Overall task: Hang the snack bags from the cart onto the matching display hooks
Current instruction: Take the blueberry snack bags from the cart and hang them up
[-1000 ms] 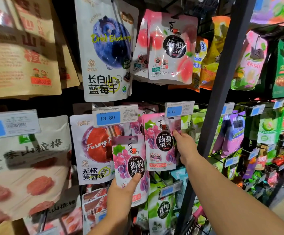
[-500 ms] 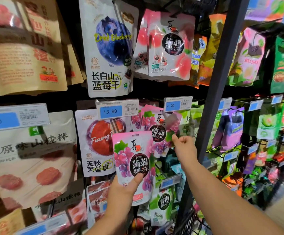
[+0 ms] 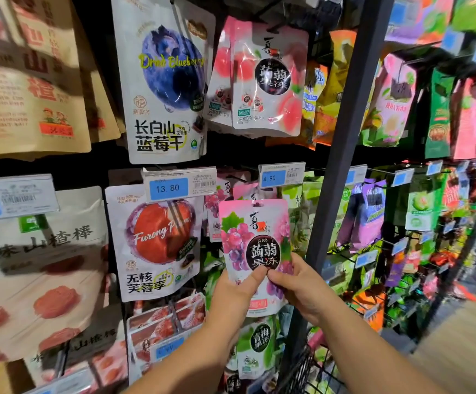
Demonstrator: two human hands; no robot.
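Backdrop: you faced a black display wall point(image 3: 236, 150) | Frame: a dark metal upright post point(image 3: 350, 143) crossed your view | Floor: blurred wood-toned boards point(image 3: 458, 354) lay lower right.

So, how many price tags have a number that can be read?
2: the 13.80 tag above the plum bag, and the 4.90 tag above the grape bag. Other tags are too blurred.

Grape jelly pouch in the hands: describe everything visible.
The grape jelly pouch is glossy pink film printed with purple grapes, a green leaf and a black circle of white characters, with a hang slot on top. It is upright below the 4.90 price tag. The left hand and right hand pinch its lower half.
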